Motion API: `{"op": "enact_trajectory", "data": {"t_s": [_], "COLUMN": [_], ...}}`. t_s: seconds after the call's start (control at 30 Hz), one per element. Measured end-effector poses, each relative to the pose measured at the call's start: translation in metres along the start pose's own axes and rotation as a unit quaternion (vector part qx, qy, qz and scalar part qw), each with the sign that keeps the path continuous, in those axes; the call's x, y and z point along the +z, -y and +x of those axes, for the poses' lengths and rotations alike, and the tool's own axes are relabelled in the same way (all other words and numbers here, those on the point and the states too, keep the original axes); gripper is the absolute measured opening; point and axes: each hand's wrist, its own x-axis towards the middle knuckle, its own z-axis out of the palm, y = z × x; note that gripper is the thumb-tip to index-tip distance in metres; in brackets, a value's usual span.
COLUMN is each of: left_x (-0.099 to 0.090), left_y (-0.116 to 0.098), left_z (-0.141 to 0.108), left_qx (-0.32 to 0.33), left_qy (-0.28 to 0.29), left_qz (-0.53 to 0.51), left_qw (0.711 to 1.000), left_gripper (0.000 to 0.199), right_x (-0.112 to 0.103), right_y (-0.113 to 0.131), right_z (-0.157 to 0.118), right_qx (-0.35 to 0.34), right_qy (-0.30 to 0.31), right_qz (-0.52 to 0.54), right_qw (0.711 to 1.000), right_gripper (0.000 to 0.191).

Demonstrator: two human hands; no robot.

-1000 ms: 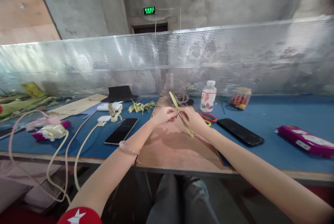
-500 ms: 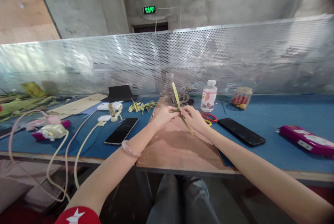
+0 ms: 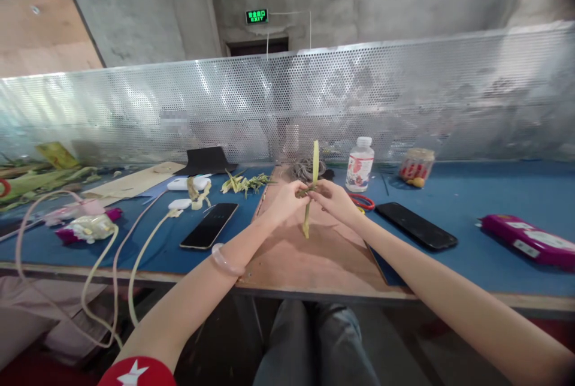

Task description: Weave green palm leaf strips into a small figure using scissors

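A long yellow-green leaf strip (image 3: 315,161) stands nearly upright between my hands, its lower end hanging below them over the brown board (image 3: 305,266). My left hand (image 3: 291,197) pinches it from the left, near its middle. Close against it, my right hand (image 3: 330,199) has its fingertips closed on the same strip. A small darker green piece shows at the fingertips; its shape is too small to make out. Behind the hands lies a coil of grey cord (image 3: 308,168). Red-handled scissors (image 3: 363,201) lie just right of my right hand, partly hidden by it.
Left are a phone (image 3: 209,226), white chargers with cables (image 3: 179,205) and plant scraps (image 3: 247,183). Right stand a bottle (image 3: 359,164) and a jar (image 3: 417,167), with a black phone (image 3: 415,227) and a purple packet (image 3: 525,241) nearer. A perforated metal screen (image 3: 224,110) closes off the back.
The leaf strip has turned from a slant to nearly upright: its top moved right, its lower end left. Both hands stay together on it, the fingers slightly shifted.
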Motion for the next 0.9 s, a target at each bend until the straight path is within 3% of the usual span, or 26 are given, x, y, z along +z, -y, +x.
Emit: {"op": "enact_trajectory", "data": {"t_s": [0.4,0.67,0.9], "left_x": [0.002,0.005,0.005], "left_y": [0.006,-0.007,-0.012], "left_z": [0.003,-0.004,-0.007], "left_qx": [-0.019,-0.019,-0.007], "left_qy": [0.034,0.001,-0.005], "left_qz": [-0.003,0.03,-0.065], "left_qw": [0.999,0.999,0.998], "left_gripper": [0.017,0.016,0.024], "right_x": [0.0,-0.005,-0.006], "right_y": [-0.013,-0.005,0.0], "right_z": [0.004,0.003,0.0], "right_qx": [-0.012,0.04,0.059], "right_qy": [-0.014,0.009,0.035], "right_qz": [-0.001,0.167,0.25], "right_qw": [1.0,0.985,0.966], "right_gripper": [0.025,0.031,0.029]}}
